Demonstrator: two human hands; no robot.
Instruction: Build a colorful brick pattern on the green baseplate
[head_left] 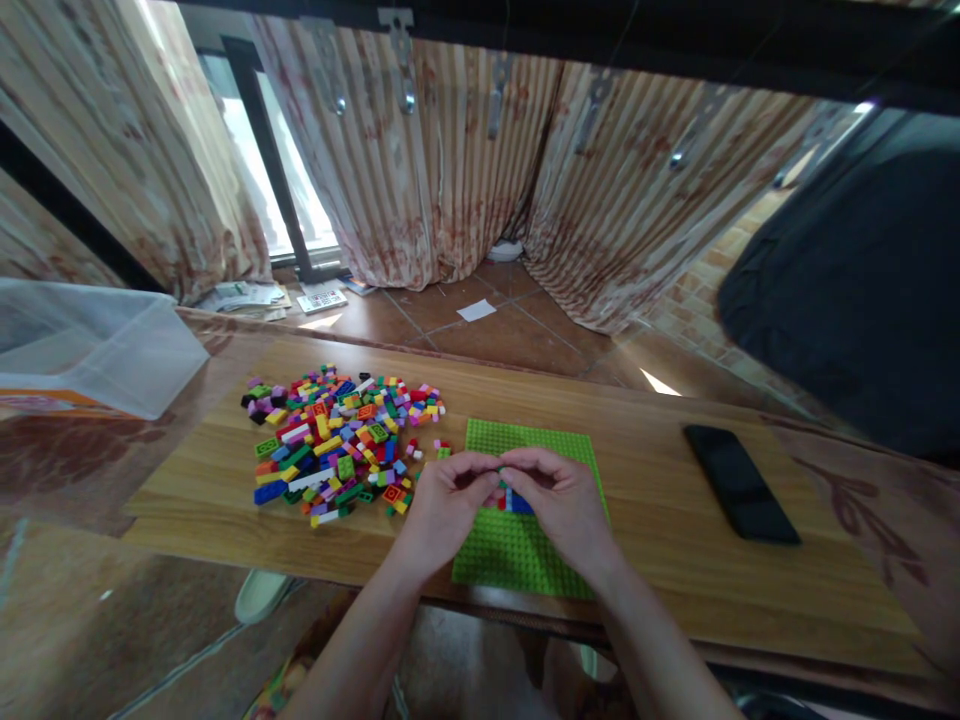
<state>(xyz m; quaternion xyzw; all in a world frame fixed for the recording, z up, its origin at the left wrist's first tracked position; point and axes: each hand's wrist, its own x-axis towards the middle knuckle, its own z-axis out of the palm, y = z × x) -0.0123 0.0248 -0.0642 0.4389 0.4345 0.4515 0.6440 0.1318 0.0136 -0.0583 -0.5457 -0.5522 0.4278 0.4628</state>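
Observation:
My left hand [448,503] and my right hand [562,500] meet above a bright green studded baseplate [525,568], thumbs and forefingers pinched close together. Between the fingertips a small green toy brick [503,478] shows in part; the fingers cover most of it. Just below, blue toy bricks [519,503] and a red toy brick [502,503] sit at the middle of the baseplate, partly hidden by my right hand. To the left of my left hand spreads a heap of loose toy bricks [337,445] in many colours.
The wooden board [645,590] carries the baseplate and the heap. A black phone [739,485] lies at the right. At the far left stands a clear plastic box [97,350]. Striped curtains [442,170] hang behind, and a dark covered object [855,280] is at the right.

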